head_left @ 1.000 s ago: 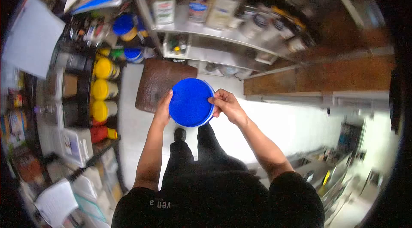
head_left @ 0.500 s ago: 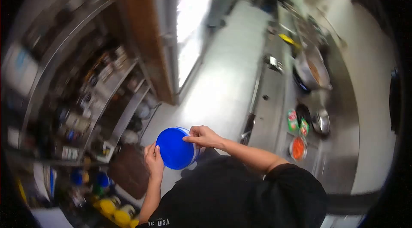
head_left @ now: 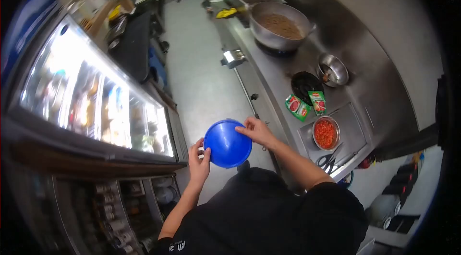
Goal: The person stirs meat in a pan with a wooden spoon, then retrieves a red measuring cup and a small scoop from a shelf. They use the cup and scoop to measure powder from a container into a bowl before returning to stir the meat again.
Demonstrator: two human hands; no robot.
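Observation:
A round blue lid (head_left: 227, 144) faces up at me, in front of my body over the floor. Its tub is mostly hidden beneath it. My left hand (head_left: 199, 160) grips the near-left rim, thumb on the edge and fingers down the side. On the upper right rim, my right hand (head_left: 258, 131) presses its thumb on top while its fingers curl round behind. Closest to the right hand is the steel counter (head_left: 283, 96), where a metal bowl of chopped red tomatoes (head_left: 326, 133) stands beside two green pouches (head_left: 307, 104).
A large pot (head_left: 278, 27) of brown food stands farther along the counter, near a steel bowl (head_left: 333, 69) and a black dish (head_left: 306, 86). Scissors (head_left: 327, 163) lie at the near edge. To the left stands a lit glass-door fridge (head_left: 96, 91); a floor aisle (head_left: 192, 63) runs ahead.
My view has swung right, bringing the counter closer and the lit fridge in on the left in place of the shelves. Both hands keep their hold on the blue-lidded tub.

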